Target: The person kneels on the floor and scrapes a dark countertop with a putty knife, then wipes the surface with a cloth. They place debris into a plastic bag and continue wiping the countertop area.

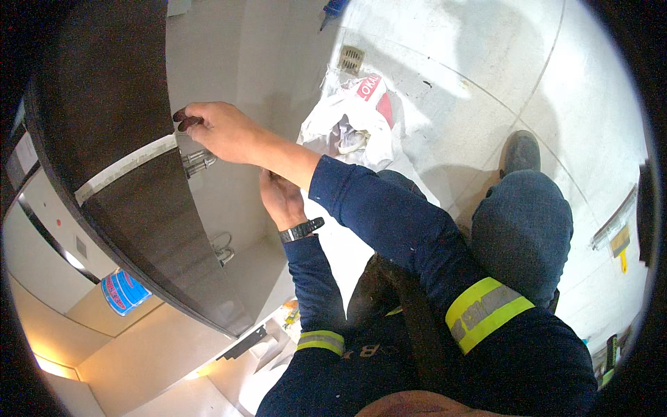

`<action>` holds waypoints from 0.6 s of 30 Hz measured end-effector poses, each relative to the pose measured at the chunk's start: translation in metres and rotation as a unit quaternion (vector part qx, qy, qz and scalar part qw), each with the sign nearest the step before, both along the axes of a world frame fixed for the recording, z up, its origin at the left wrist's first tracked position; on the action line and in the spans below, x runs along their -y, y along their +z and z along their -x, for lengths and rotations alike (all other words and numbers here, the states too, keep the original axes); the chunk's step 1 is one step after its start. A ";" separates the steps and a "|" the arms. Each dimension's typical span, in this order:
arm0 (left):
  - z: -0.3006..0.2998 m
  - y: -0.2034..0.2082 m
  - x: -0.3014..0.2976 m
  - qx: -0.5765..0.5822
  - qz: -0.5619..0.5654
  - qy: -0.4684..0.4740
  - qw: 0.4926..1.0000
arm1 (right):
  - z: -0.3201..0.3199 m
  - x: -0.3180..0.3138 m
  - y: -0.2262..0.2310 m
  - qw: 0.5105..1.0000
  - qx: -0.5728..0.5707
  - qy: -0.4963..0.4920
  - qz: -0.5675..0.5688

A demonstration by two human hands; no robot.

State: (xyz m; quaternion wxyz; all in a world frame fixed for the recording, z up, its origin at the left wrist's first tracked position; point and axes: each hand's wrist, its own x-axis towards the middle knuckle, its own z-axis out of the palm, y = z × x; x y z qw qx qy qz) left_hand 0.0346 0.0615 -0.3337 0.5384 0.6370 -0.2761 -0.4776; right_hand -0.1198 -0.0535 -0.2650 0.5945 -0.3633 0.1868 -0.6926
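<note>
My right hand reaches to the edge of a dark brown panel, just above a pale strip that crosses it. Its fingers are bent together, and the tips are dark brown. Whether that is a coating or a small thing held there I cannot make out. Below my right forearm is my left hand, with a black watch on the wrist. Something dark shows at its palm, but the forearm hides most of its fingers.
Metal pipe valves stick out from the wall beside the panel. A crumpled white bag lies on the tiled floor near a drain grate. A blue can stands beyond the panel; a yellow-handled scraper lies far right.
</note>
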 end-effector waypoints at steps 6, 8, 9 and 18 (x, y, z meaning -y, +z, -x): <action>-0.009 -0.008 -0.012 0.001 -0.020 0.026 0.999 | -0.011 -0.001 -0.003 0.999 0.034 -0.036 -0.022; 0.009 -0.003 -0.015 0.031 -0.022 0.047 0.998 | -0.010 -0.004 -0.001 0.998 0.026 -0.043 -0.024; 0.016 -0.001 -0.016 0.045 -0.025 0.054 0.997 | -0.008 -0.004 -0.001 0.999 0.030 -0.036 -0.023; -0.002 -0.009 -0.025 0.155 0.005 -0.052 0.987 | -0.005 -0.003 0.004 0.991 0.084 -0.073 -0.074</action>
